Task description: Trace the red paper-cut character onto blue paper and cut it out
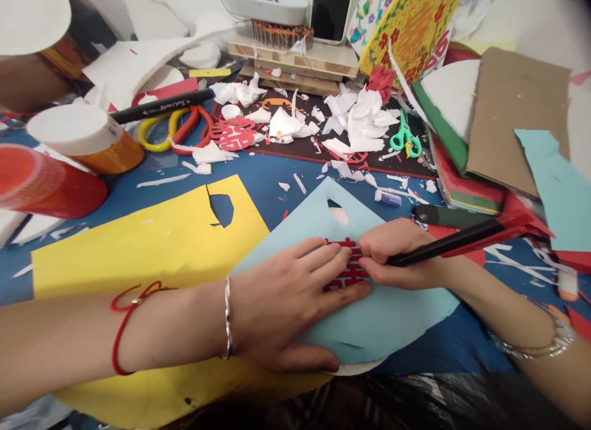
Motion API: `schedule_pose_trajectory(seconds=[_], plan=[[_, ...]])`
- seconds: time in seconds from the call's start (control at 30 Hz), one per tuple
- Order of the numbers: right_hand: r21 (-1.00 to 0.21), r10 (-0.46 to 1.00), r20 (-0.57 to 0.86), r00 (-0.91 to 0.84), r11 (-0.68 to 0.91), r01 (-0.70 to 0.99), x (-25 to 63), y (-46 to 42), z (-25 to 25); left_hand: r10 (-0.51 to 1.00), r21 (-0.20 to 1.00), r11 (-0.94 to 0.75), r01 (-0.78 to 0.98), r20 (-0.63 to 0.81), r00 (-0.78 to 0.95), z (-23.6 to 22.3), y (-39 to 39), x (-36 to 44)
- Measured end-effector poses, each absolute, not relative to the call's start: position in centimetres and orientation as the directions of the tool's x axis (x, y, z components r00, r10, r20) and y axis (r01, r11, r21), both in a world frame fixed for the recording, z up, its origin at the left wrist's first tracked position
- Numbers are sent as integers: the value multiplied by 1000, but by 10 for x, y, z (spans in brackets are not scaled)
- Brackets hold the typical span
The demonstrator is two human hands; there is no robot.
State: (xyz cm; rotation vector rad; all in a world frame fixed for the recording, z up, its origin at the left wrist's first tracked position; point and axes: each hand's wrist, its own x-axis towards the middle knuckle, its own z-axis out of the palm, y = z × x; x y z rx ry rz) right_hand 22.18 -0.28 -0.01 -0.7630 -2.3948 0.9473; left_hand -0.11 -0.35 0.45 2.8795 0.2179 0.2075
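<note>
My left hand (pixel 300 300) lies flat with fingers stretched out over a red paper-cut (pixel 351 271) of lattice-like strokes, pressing it on a light blue sheet (pixel 397 319). Beside it, my right hand (pixel 406 254) is closed around a slim black pen-shaped tool (pixel 443 244). The tool's tip is hidden by the fingers, which meet at the paper-cut's right edge. A small hole shows near the blue sheet's top corner. Partly beneath my left arm lies a yellow sheet (pixel 152 233) with a cut-out hole.
Two paint jars, one red (pixel 50 180) and one orange (pixel 87 134), stand at left near yellow-and-red-handled scissors (pixel 173 131). Small green scissors (pixel 405 137), an eraser (pixel 388 198) and crumpled white paper (pixel 369 119) lie behind. Brown cardboard (pixel 517 116) leans at right.
</note>
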Motion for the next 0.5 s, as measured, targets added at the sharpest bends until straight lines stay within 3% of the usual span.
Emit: schedule_pose_trajectory(seconds=[0.17, 0.5], plan=[[-707, 623, 261, -737, 643, 292, 219, -3, -4, 171, 232, -963, 136, 138, 976, 4, -4, -1], [-716, 634, 241, -735, 627, 306, 218, -4, -1, 123, 240, -966, 95, 106, 987, 12, -2, -4]])
